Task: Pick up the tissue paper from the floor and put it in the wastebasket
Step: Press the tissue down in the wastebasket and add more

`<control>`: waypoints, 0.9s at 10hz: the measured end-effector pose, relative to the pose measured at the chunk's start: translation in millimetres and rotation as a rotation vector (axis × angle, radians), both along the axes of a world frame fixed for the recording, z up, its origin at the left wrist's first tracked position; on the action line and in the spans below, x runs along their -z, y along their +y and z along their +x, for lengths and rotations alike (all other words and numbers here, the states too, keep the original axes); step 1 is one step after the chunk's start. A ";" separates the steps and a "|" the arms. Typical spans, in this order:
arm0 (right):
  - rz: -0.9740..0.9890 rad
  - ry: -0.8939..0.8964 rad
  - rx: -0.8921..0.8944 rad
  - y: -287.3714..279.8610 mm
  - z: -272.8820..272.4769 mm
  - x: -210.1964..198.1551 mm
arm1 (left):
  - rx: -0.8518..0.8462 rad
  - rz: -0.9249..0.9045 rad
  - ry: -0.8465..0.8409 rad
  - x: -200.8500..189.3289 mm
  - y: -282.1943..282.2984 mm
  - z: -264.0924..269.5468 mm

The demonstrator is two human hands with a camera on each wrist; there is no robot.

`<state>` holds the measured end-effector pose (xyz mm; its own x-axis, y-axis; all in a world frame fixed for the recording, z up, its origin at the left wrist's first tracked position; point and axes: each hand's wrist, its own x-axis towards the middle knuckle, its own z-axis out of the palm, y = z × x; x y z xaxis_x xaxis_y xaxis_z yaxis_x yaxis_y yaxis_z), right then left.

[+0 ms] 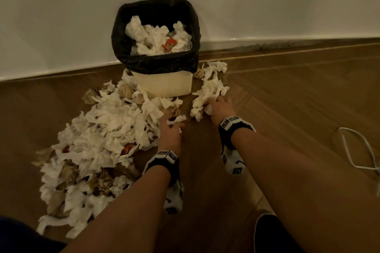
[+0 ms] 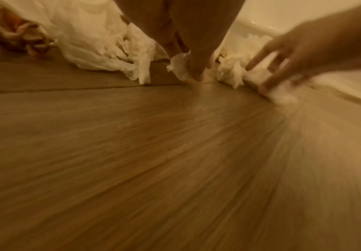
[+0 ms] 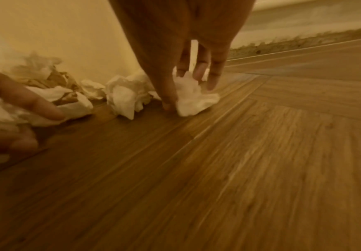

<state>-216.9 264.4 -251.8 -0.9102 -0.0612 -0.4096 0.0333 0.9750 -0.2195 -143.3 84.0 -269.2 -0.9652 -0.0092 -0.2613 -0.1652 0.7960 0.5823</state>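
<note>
A cream wastebasket [image 1: 164, 86] with a black liner stands against the wall, partly filled with white tissue. A big heap of crumpled tissue paper [image 1: 98, 135] covers the floor to its left. A smaller clump [image 1: 209, 88] lies at its right. My left hand [image 1: 174, 123] is at the heap's right edge, with its fingers curled round a small tissue piece [image 2: 178, 67]. My right hand [image 3: 186, 95] is low over the floor at the smaller clump. Its thumb and fingers pinch a white tissue wad [image 3: 194, 101].
Brown crumpled paper [image 1: 125, 91] and orange scraps [image 1: 128, 149] are mixed into the heap. A white cable [image 1: 357, 150] lies on the wooden floor at the far right. A dark shoe [image 1: 273, 232] is at the bottom edge. The white wall runs behind the basket.
</note>
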 end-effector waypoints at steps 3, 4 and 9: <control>0.060 -0.168 -0.055 7.4 9.2 -10.4 | -0.006 -0.139 -0.078 -3.4 1.9 -10.3; 0.020 -0.195 -0.027 5.8 11.6 -19.3 | -0.028 -0.120 -0.116 -8.3 1.9 -7.6; -0.610 -0.251 0.487 3.1 39.7 -94.0 | 0.066 -0.270 -0.151 -81.8 -3.5 -13.4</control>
<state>-177.2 267.5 -157.8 -0.7780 0.0399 -0.6271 0.5410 0.5502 -0.6361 -156.7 80.5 -187.4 -0.9166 -0.0367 -0.3982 -0.1770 0.9302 0.3217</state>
